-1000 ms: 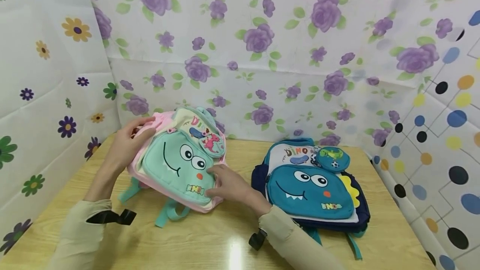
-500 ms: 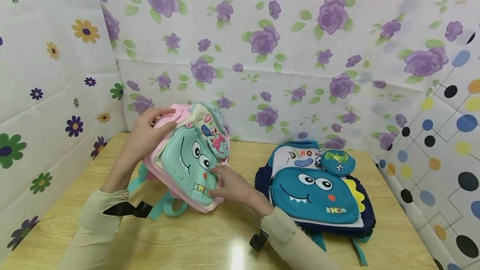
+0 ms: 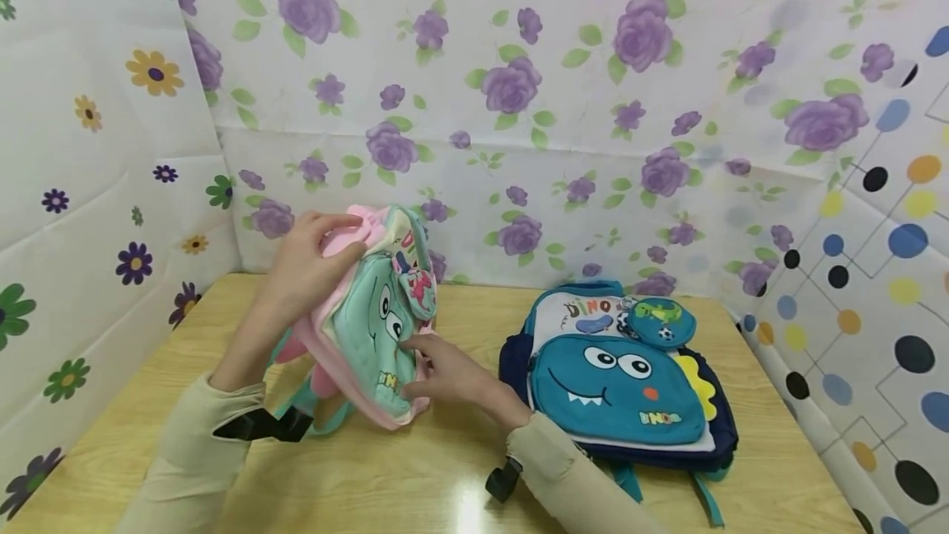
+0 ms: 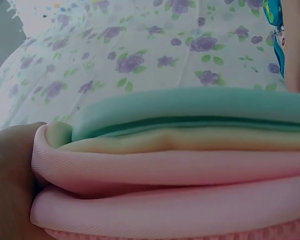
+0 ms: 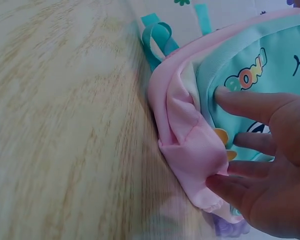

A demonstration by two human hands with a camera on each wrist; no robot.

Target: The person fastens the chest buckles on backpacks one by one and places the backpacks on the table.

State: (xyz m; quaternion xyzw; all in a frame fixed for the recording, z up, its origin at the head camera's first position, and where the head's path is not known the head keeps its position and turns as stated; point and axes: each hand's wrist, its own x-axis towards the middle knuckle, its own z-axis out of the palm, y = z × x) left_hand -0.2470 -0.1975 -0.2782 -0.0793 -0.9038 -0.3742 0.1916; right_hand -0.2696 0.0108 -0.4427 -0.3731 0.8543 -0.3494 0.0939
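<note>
A small pink and mint backpack with a dinosaur face on its front pocket stands tilted at the table's left. My left hand grips its upper left side, thumb toward the front and fingers around behind, partly hidden. In the left wrist view the hand wraps the bag's pink edge. Low on the other side, my right hand rests its spread, nearly straight fingers against the bag. Its thumb touches the mint pocket by the lettering, while the fingertips meet the pink side pocket. A round pouch hangs on the front.
To the right, a blue dinosaur backpack lies face up, with a round pouch and straps toward the front. Both bags are on a wooden table. Floral cloth hangs behind, patterned cloth at both sides.
The pink backpack has turned and tipped toward the right, so its front shows more narrowly. My left hand has moved right with it; my right hand stays at its lower side.
</note>
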